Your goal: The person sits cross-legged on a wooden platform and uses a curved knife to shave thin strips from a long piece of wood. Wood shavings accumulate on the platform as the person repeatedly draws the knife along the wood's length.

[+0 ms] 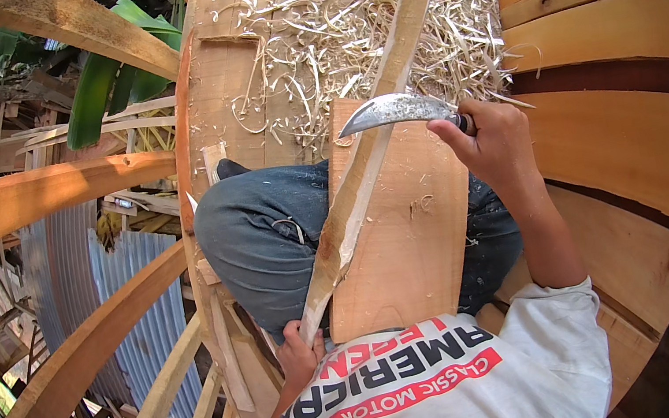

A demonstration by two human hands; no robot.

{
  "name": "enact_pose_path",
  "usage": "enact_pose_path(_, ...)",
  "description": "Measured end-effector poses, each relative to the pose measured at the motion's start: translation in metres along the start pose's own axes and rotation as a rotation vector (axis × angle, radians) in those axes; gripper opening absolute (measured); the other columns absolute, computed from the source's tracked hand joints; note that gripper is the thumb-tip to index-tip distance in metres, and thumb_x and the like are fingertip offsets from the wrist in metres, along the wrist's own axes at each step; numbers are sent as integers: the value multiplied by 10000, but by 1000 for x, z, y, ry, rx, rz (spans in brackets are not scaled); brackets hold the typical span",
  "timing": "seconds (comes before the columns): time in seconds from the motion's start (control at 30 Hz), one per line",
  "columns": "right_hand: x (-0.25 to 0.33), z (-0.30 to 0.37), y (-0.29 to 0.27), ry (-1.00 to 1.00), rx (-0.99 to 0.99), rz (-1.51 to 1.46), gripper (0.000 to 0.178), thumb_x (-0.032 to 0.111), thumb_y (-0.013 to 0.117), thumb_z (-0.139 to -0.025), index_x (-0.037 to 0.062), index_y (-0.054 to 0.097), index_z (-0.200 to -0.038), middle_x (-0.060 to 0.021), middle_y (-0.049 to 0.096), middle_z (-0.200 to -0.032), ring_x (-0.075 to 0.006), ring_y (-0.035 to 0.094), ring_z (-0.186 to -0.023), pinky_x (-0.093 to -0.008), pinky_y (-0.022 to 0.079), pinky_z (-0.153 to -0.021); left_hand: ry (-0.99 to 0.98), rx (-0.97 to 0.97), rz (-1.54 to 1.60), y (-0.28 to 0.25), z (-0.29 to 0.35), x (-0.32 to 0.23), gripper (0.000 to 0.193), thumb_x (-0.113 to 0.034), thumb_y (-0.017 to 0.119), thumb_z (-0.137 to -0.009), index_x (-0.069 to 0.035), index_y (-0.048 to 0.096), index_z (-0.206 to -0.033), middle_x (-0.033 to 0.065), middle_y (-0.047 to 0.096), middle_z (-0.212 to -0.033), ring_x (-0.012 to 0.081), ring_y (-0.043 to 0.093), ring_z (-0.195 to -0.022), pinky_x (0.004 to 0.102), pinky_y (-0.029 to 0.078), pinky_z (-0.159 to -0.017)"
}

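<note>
A long, narrow strip of wood [354,192] slants across my lap, its near end in the grip of my left hand [297,354] by my waist. Its far end reaches up over the shavings. On the right, my right hand [499,139] is closed round the dark handle of a sickle [402,110]. The curved grey blade points left and crosses over the strip; I cannot tell whether it touches. Under the strip a broad flat board [412,240] rests across my legs, with a few small shavings on it.
Curled wood shavings [447,37] lie thick over the plank floor [226,76] ahead. A plank wall [622,113] rises close on my right. To the left, wooden rails [54,191] stand before corrugated metal sheets [144,323], timber scraps and green leaves [96,99].
</note>
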State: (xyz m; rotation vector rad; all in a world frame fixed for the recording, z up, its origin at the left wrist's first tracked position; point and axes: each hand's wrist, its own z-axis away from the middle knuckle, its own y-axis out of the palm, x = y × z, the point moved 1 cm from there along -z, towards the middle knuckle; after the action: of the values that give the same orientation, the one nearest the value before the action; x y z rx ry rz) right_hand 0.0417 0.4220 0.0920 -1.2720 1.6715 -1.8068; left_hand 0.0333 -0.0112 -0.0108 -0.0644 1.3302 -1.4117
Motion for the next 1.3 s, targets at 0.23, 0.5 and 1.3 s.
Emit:
enact_pose_path(0.23, -27, -30, 3, -35, -16, 288, 718, 700, 534, -766, 24, 529, -524, -109, 456, -409, -249, 503, -388, -348, 407, -406, 66, -101, 24, 0, -5, -8, 499, -266, 673, -815, 1, 376, -1115, 204, 596, -715, 411, 600, -590, 454, 457, -505)
enact_pose_path(0.5, -30, -50, 9, 1, 33, 343, 752, 742, 506, -748, 20, 546, -539, -106, 503, -452, -258, 530, -425, -372, 439, -451, 21, -89, 95, 9, 0, -4, 514, -375, 558, -878, 8, 342, -1144, 249, 593, -800, 440, 601, -668, 478, 461, -564)
enact_pose_path(1.3, -174, -84, -21, 526, -238, -325, 726, 638, 503, -851, 48, 315, -471, 15, 281, -472, -98, 279, -461, -316, 247, -440, 31, -45, 59, 8, 0, -1, 539, -388, 562, -867, -5, 313, -1153, 216, 586, -758, 422, 604, -668, 473, 458, -551)
